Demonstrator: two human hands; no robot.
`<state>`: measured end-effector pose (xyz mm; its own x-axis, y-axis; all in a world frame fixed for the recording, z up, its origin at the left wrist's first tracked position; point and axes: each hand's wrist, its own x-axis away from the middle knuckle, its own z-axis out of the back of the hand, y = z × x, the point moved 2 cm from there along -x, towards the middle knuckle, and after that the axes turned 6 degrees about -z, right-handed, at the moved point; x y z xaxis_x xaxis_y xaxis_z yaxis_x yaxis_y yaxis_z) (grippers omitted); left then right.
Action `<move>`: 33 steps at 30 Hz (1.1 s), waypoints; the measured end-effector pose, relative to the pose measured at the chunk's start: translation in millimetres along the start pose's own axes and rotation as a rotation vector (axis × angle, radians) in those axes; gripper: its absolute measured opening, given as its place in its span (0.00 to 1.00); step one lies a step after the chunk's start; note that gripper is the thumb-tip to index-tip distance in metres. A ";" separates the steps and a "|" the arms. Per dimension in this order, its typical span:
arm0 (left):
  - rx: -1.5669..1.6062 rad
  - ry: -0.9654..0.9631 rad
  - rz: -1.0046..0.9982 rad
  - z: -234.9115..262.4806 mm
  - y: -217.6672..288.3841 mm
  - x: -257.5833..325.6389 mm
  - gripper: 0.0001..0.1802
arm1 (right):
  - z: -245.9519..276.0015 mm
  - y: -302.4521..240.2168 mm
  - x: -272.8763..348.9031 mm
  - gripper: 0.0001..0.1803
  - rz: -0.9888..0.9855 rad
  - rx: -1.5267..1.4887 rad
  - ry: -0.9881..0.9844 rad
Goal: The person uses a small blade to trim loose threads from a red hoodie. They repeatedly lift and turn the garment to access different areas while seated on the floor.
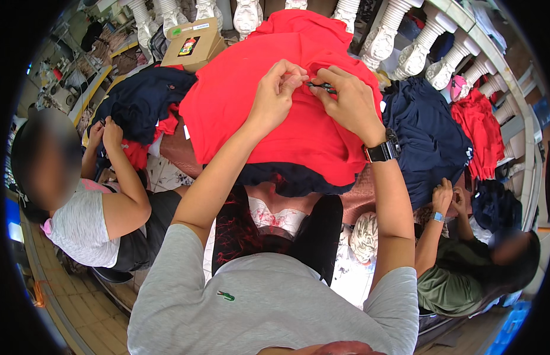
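Observation:
A large red garment (239, 100) lies spread out in front of me over dark cloth. My left hand (278, 92) is closed in a pinch at a bit of the red fabric, near its far middle; the exact spot between the fingertips is too small to make out. Just to the right, my right hand (349, 97) wraps round small dark thread snips (322, 87), their tip pointing toward my left fingertips. A black watch (382, 149) sits on my right wrist. Both hands are above the red garment, close together.
A cardboard box (195, 47) stands at the far left. Navy garments (426, 136) lie to the right, with a red one (479, 130) beyond. Co-workers sit at both sides, their hands (109, 133) on cloth. White balusters (381, 38) line the far edge.

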<state>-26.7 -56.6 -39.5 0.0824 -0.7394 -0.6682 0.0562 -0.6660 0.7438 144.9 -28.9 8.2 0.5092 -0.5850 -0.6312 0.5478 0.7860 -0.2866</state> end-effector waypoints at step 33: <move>-0.709 0.547 0.037 181.6 40.2 116.0 0.16 | 1.6 33.0 12.3 0.15 -0.394 -0.316 0.052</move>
<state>-195.6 -187.1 -89.6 0.5490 -0.4882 -0.6784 0.6307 -0.2906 0.7195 170.3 -10.4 -7.8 0.2665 -0.8447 -0.4642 0.4599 0.5347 -0.7090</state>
